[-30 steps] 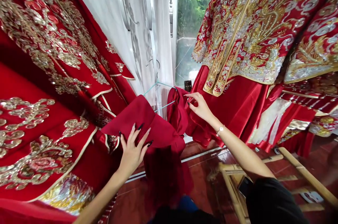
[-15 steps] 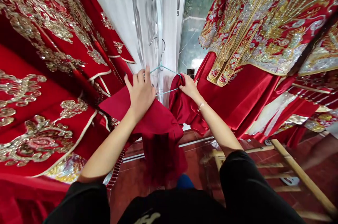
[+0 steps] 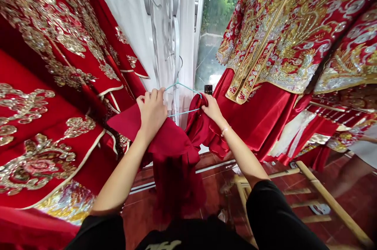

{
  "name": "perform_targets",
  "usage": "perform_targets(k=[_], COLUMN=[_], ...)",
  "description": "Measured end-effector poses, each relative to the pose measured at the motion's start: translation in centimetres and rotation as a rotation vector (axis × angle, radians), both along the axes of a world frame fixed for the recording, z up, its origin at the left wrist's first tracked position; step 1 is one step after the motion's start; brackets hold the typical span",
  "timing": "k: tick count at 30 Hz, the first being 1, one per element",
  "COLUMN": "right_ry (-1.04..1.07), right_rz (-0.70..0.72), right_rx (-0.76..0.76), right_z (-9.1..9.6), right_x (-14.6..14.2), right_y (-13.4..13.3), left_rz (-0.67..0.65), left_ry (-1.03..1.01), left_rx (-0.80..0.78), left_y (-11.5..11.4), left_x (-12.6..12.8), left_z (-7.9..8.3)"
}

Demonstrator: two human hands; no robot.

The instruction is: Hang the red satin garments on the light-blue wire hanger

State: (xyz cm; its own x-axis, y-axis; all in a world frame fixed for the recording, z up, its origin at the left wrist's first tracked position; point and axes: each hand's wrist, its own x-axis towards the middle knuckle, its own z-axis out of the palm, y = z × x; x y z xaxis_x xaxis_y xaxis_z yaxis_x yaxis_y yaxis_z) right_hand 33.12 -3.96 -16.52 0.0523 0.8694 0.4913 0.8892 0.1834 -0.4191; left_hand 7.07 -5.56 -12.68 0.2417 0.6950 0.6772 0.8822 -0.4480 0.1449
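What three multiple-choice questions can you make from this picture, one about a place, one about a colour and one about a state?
1. Where is the hanger?
A) On the floor
B) Between the two hands
C) Under the cloth's lowest fold

2. What colour is the cloth under the left hand?
A) Deep red
B) Light blue
C) White

3. What is the right hand doing?
A) Holding the hanger's hook
B) Staying open, touching nothing
C) Pinching the cloth at the hanger's end

Answers:
1 B: the hanger shows between both hands.
2 A: the fabric is plainly deep red.
3 C: the fingers close on cloth there.
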Motion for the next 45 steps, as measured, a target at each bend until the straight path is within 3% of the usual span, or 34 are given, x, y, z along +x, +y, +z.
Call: perform_targets(k=[3,7,14,22,29,36,42,45], right_ry=[0.008,-0.104,-0.305,-0.31,-0.291,-0.263,-0.291,-0.323], right_rz=[-0.033,-0.193,-0.363,-0.422,-0.487,-0.519,-0.46,-0.425], right_rx=[-0.082,-0.19,-0.184,-0.195,-0.215,-0.201,-0.167,-0.196], right_z=[0.3,0.8,1.3,1.3,1.2,0.7,0.5,1.0], right_x=[0.0,-0.7,-1.7,-1.7,-2.2,-2.4,-2.2,-2.0], right_y=[-0.5,-1.4,-2.8,-4.6,-6.0,-5.6,-5.3,-5.3], left_rz=[-0.001,0.077,0.074,0.007,0.035,0.147,0.13,0.087], left_ry=[-0.007,-0.118,-0.196,-0.256,-0.191,-0.111,-0.03,0.024], left_rx=[0.03,0.097,0.082,0.108,0.047,-0.035,-0.087,-0.024], left_y=[0.1,-0.5,0.0,1.0,1.2,1.2,1.7,2.3], left_x=[0.2,0.7,-1.3,-3.5,-3.9,-4.1,-4.9,-5.3], left_z=[-0.3,-1.3,-2.2,-1.7,-1.7,-1.3,-1.0,-0.3])
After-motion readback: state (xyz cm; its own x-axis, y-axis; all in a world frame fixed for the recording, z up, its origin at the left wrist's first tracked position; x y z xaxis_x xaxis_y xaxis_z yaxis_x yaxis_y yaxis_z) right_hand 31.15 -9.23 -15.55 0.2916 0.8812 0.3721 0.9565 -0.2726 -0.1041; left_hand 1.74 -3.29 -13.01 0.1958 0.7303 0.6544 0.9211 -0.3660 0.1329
